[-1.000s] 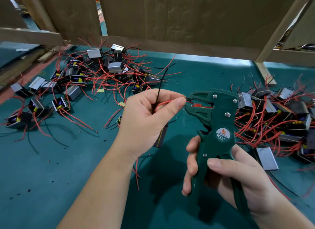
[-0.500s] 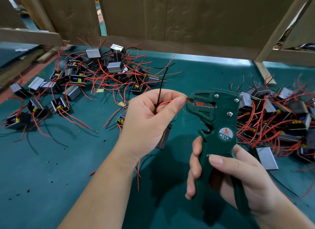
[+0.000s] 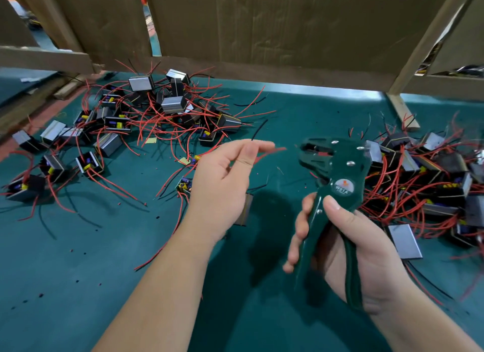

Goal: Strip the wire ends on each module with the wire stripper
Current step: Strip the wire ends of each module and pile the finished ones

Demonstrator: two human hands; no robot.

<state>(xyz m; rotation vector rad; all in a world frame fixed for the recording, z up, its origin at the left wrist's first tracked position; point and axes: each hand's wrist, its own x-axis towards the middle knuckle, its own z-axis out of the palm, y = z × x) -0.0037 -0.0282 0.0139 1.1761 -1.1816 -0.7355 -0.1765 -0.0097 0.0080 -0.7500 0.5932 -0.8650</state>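
We're logging no bins or trays: modules are lying loose on the green tabletop (image 3: 78, 286) in two heaps, a left pile (image 3: 170, 105) and a right pile (image 3: 432, 184). We're not able to tell which heap is finished, so we're judging the job as mid-run. The right hand (image 3: 348, 249) is wrapping the wire stripper (image 3: 337, 168) handles. The left hand (image 3: 222, 189) is hovering half-curled and blurred, with a module (image 3: 245, 210) hanging under it. The red wire (image 3: 272, 151) is sitting just clear of the stripper's jaws, and we're unable to tell whether the fingers are pinching it.

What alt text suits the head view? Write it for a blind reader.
A right hand grips a green wire stripper upright over a teal table, while the left hand pinches a blurred red wire just clear of its head. Piles of modules with red wires lie to either side.
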